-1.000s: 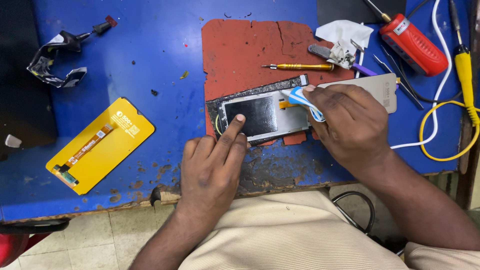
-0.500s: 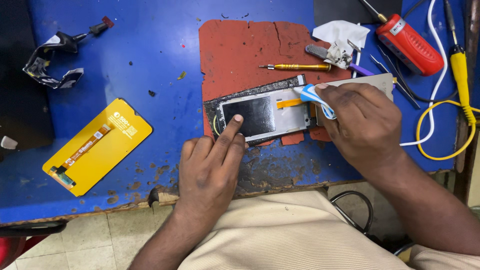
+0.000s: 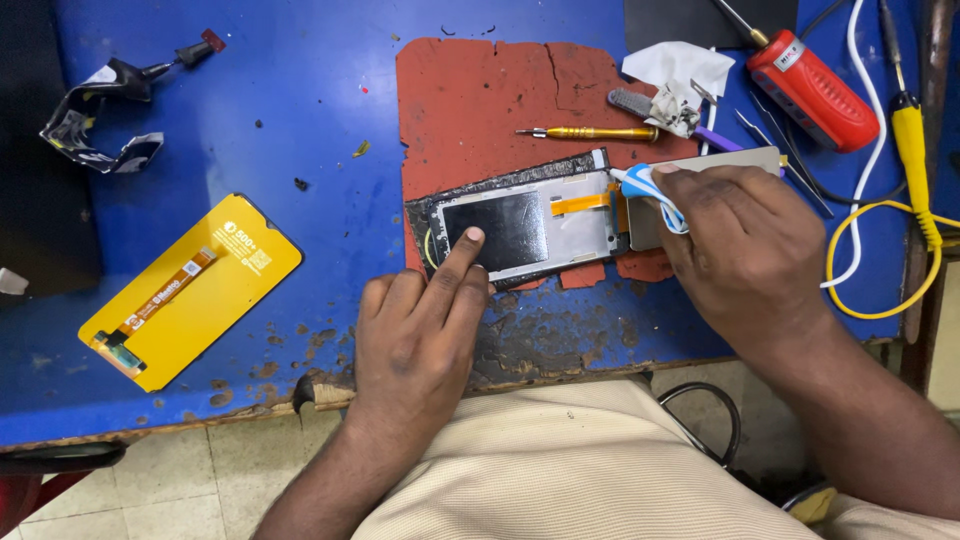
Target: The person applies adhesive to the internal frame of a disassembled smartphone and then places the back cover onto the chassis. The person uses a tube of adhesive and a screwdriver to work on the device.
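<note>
Lap: beige ribbed cloth fills the near edge, below the bench [image 3: 250, 130].
Bench: blue top, its near edge worn and chipped, dark stains around the hands.
Left hand [image 3: 415, 345]: rests palm down at the near edge, forefinger stretched out and pressing its tip on the dark face of the screen [image 3: 525, 228]; the other fingers are curled loosely, gripping nothing.
Right hand [image 3: 750, 250]: lies just right of the screen, fingers closed on a blue and white tool [image 3: 645, 190] whose tip meets the screen's right end, by the orange flex [image 3: 580, 204].
Screen: lies flat, slightly tilted, on the near part of the red mat [image 3: 480, 100], between the two hands; a grey plate [image 3: 740, 160] sticks out from under the right hand.
Yellow panel [image 3: 195, 285]: left of the hands, well apart, lying flat with an orange strip on it.
Mat: cracked, ragged at the edges; a thin yellow driver [image 3: 585, 132] lies across it beyond the screen.
Far right: white cloth [image 3: 680, 70], tweezers [image 3: 775, 145], red-handled driver [image 3: 812, 90], yellow-handled tool [image 3: 915, 160], white cable [image 3: 868, 150] and yellow cable [image 3: 880, 265].
Far left: crumpled black and silver scrap [image 3: 95, 115].
</note>
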